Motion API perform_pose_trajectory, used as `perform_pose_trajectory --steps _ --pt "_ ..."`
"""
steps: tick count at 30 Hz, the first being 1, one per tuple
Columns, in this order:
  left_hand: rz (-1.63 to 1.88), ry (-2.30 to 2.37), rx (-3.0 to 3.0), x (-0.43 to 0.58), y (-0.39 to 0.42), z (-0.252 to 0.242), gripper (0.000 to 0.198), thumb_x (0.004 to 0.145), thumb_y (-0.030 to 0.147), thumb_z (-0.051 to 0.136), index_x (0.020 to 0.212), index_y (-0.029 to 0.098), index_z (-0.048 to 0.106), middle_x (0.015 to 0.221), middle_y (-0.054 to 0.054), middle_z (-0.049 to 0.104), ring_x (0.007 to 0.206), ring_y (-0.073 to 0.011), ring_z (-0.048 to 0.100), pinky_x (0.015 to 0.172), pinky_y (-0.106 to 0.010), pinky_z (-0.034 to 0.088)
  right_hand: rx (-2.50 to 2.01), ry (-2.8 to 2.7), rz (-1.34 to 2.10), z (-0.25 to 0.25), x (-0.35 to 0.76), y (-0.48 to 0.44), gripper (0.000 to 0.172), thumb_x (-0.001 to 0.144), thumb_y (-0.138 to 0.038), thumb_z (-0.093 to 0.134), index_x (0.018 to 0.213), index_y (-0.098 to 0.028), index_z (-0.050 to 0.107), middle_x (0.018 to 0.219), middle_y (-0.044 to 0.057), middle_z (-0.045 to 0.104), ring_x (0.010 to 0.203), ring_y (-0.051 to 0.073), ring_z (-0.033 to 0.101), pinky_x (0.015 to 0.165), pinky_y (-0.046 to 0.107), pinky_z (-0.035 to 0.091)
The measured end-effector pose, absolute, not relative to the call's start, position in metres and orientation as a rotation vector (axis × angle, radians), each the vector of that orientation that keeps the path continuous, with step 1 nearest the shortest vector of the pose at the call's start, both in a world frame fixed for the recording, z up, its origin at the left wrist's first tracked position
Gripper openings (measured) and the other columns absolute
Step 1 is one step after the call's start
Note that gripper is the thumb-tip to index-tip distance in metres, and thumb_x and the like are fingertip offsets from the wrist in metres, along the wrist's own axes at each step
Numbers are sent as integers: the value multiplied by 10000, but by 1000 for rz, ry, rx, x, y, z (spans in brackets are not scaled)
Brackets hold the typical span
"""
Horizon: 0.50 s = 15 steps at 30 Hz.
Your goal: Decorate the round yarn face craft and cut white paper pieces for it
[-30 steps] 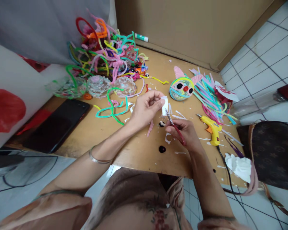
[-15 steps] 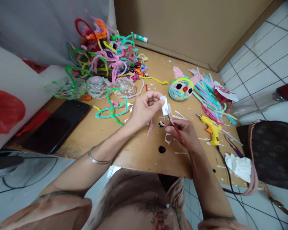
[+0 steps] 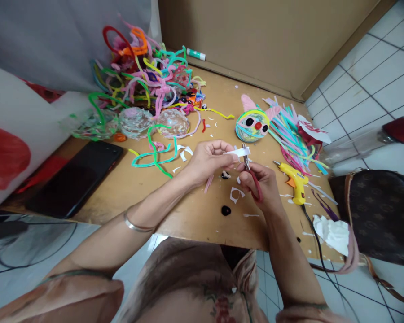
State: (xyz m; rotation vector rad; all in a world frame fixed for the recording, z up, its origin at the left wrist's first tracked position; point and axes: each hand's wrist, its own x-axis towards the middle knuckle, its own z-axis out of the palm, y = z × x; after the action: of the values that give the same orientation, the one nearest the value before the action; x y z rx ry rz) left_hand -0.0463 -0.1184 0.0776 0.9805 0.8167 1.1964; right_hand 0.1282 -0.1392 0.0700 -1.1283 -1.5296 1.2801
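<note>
My left hand pinches a small white strip of paper between thumb and fingers. My right hand is closed on a pair of red-handled scissors, and the metal blades lie across the strip's right end. Below the hands, white paper scraps and a black disc lie on the wooden table. Beyond them stands a round, yarn-like animal head with pink ears, black eyes and a red nose.
A yellow glue gun with a cord lies to the right, near crumpled tissue and a brown bag. Pipe cleaners are bundled behind it. At left are a tangled pipe-cleaner pile and a black phone.
The paper has turned from upright to nearly level, pointing right. My left hand has lowered slightly, and the scissors have swung upright to cross the paper's far end.
</note>
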Motion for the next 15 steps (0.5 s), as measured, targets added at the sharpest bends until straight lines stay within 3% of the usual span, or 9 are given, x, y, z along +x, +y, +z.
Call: perform_pose_trajectory --steps 15 --pt "1142 778 977 -50 -118 77 168 677 200 783 732 138 637 637 1 672 524 -71 574 555 -206 462 -1100 -1556 1270 71 128 -140 466 748 -607 767 667 -180 597 505 -65 387 424 59 311 431 230 225"
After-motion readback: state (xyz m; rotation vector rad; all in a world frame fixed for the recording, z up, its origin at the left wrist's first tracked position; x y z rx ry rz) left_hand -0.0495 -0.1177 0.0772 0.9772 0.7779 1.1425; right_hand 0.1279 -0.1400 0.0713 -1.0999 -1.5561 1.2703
